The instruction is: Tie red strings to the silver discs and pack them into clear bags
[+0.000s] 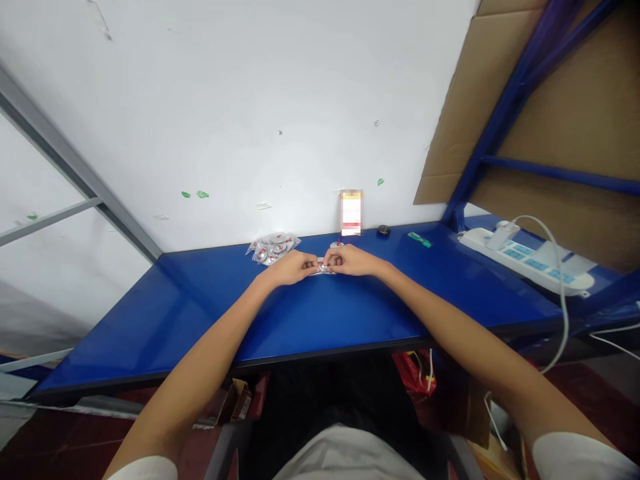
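Observation:
My left hand [294, 268] and my right hand [350, 261] meet at the middle of the blue table, fingers pinched. Between them is a small shiny clear packet [323, 269], its edges held by the fingertips of both hands. What is inside it is mostly covered by my fingers. To the left, just beyond my left hand, lies a pile of similar clear packets [274, 247] with silvery round pieces and red marks. Behind my right hand a small pale round piece with red on it [337, 244] shows in part.
A phone-like lit panel [351, 213] leans on the wall. Beside it are a small black round object [383, 231] and a green strip [419, 239]. A white power strip [525, 260] with a cable lies at the right, near a blue metal frame [493, 127]. The blue table [320, 320] has a dark front edge.

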A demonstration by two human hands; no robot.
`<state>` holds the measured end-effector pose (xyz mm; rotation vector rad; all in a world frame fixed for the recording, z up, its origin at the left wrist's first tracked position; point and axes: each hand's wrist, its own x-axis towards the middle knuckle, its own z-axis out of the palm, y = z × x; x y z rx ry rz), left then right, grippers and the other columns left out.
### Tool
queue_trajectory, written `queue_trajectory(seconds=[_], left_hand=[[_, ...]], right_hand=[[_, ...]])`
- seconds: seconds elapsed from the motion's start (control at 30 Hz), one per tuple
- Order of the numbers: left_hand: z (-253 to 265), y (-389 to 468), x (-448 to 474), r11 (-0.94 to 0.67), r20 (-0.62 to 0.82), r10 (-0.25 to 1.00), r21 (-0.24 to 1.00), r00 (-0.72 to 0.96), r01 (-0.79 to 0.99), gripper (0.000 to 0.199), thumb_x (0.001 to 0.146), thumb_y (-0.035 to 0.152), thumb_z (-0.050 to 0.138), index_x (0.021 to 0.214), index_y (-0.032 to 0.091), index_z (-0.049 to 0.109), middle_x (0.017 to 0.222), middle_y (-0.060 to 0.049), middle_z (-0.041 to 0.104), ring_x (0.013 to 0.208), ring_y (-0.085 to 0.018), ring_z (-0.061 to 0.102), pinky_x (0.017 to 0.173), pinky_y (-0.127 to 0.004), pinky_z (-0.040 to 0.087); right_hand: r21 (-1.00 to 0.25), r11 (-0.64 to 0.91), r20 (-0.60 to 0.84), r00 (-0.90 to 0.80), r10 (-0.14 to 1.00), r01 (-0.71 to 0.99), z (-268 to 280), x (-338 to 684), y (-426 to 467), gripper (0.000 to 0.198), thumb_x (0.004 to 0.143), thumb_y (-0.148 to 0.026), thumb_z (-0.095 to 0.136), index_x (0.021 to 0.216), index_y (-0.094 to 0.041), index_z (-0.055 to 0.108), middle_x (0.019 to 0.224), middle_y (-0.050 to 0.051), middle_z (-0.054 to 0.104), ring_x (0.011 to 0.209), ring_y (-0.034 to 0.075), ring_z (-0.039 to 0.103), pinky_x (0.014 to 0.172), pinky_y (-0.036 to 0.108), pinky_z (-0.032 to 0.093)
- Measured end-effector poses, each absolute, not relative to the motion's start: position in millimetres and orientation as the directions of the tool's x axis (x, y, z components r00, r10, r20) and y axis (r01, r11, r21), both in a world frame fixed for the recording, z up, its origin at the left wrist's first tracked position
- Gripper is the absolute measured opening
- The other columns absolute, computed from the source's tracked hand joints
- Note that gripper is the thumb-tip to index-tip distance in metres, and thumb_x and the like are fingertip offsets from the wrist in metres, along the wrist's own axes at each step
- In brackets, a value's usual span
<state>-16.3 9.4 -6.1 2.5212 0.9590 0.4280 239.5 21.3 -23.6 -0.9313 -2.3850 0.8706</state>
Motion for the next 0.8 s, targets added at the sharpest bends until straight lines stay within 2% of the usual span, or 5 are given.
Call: queue_trajectory(seconds=[0.23,0.4,0.53,0.7,0.8], left_hand=[[-19.1,12.8,-9.9,-0.671,0.190,0.719,0.440,0.669,0.597,0.015,0.097,0.036,0.062,0.100,0.023,0.068,0.080,-0.001,0.071,0.069,-0.018,0.063,0.065,-0.027,0.042],[-22.6,17.0,-10.8,-0.662,0.211,0.737,0.420,0.643,0.621,0.010,0.093,0.030,0.066,0.100,0.022,0.066,0.080,0.000,0.069,0.072,-0.019,0.062,0.068,-0.028,0.043],[-25.4,18.8,-10.1,-0.733,0.286,0.676,0.352,0.679,0.582,0.008,0.093,0.026,0.066,0.098,0.021,0.069,0.088,-0.003,0.068,0.080,-0.020,0.063,0.074,-0.029,0.045],[-22.4,16.3,-8.1,-0.744,0.265,0.662,0.339,0.701,0.576,0.013,0.093,0.020,0.061,0.096,0.020,0.074,0.091,-0.004,0.072,0.080,-0.020,0.066,0.077,-0.029,0.047],[-19.7,14.4,-8.3,-0.740,0.253,0.664,0.356,0.704,0.571,0.014,0.092,0.022,0.063,0.098,0.021,0.077,0.093,-0.005,0.075,0.081,-0.020,0.068,0.078,-0.030,0.048]], right_hand=[[-0.481,0.682,0.221,-0.677,0.702,0.551,-18.7,240.8,18.3,0.016,0.087,-0.014,0.071,0.102,-0.021,0.074,0.082,0.000,0.074,0.072,0.015,0.066,0.068,0.025,0.044],[-0.354,0.746,0.311,-0.681,0.663,0.565,-16.6,243.9,18.7,0.011,0.088,-0.014,0.072,0.095,-0.020,0.077,0.098,0.005,0.068,0.083,0.016,0.062,0.072,0.026,0.041],[-0.342,0.778,0.300,-0.723,0.622,0.527,-17.1,243.4,18.1,0.014,0.089,-0.014,0.071,0.097,-0.020,0.079,0.097,0.005,0.066,0.087,0.018,0.062,0.078,0.027,0.043],[-0.357,0.774,0.249,-0.746,0.618,0.522,-19.4,242.9,19.9,0.014,0.086,-0.028,0.083,0.098,-0.021,0.081,0.097,0.005,0.067,0.086,0.019,0.062,0.079,0.029,0.045],[-0.348,0.781,0.265,-0.745,0.612,0.518,-22.1,244.4,24.2,0.011,0.088,-0.022,0.079,0.098,-0.021,0.081,0.097,0.005,0.066,0.085,0.019,0.062,0.077,0.029,0.044]])
